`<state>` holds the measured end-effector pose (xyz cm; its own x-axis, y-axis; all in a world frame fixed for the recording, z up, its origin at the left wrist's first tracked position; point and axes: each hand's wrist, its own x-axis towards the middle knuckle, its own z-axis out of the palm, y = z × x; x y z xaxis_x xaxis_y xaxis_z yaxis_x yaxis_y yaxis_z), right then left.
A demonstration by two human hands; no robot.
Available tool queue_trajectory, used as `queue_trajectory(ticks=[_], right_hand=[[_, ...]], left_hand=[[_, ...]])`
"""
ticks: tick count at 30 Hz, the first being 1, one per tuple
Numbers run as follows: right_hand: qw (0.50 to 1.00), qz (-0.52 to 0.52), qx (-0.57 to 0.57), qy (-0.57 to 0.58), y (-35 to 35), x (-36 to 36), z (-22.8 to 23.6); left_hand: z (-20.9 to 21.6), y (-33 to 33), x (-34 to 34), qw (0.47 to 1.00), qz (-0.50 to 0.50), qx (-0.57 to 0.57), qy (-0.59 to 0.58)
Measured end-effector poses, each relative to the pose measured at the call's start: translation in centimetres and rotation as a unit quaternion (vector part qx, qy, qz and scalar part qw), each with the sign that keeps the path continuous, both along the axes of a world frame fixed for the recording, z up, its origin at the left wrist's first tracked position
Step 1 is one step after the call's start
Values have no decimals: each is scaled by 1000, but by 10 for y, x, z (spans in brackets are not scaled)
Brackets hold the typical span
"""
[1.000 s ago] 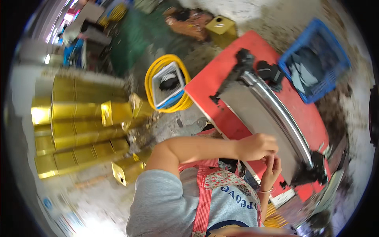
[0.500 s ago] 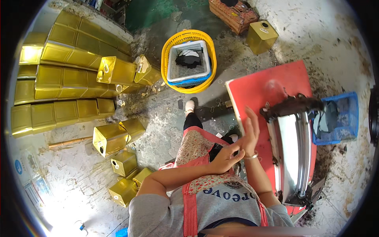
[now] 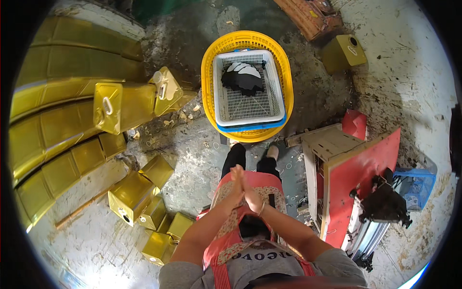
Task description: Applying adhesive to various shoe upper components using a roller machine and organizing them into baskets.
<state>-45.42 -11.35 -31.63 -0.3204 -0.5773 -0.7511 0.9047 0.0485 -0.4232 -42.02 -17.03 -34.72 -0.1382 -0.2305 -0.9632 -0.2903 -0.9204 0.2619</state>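
My left hand [image 3: 234,188] and my right hand [image 3: 252,196] are pressed palm to palm above the apron [image 3: 262,181] at my lap. Their fingers stretch forward, flat, with nothing seen between them. A bracelet [image 3: 262,208] circles my right wrist. Just beyond my feet, a white mesh basket [image 3: 231,115] sits in a blue one [image 3: 248,128], both inside a round yellow basket [image 3: 208,89]. Dark flat pieces [image 3: 245,84] with white parts lie in the white basket.
Gold metal cans [image 3: 72,62] are stacked along the left wall, with loose cans [image 3: 130,195] nearer me. To my right stands a red-topped table [image 3: 358,173] bearing a dark metal-framed device [image 3: 385,204]. Behind it is a blue basket [image 3: 416,190]. An orange crate [image 3: 313,19] and another can [image 3: 344,53] stand far right.
My view and body have turned away from the red table toward the stacked baskets. My hands have moved left, from beside the device to over my lap, and now meet palm to palm.
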Motion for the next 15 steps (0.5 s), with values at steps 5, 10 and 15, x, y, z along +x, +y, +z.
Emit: queue_trajectory(ticks=[5, 10, 15], right_hand=[[843, 215, 179, 460, -30, -140, -138], [795, 240, 386, 402, -45, -306, -334], [731, 206, 408, 506, -115, -361, -426]], left_hand=[[-98, -98, -60, 837, -439, -323, -37], [-195, -156, -179, 774, -455, -435, 73], [-331, -232, -274, 641, -451, -612, 103]])
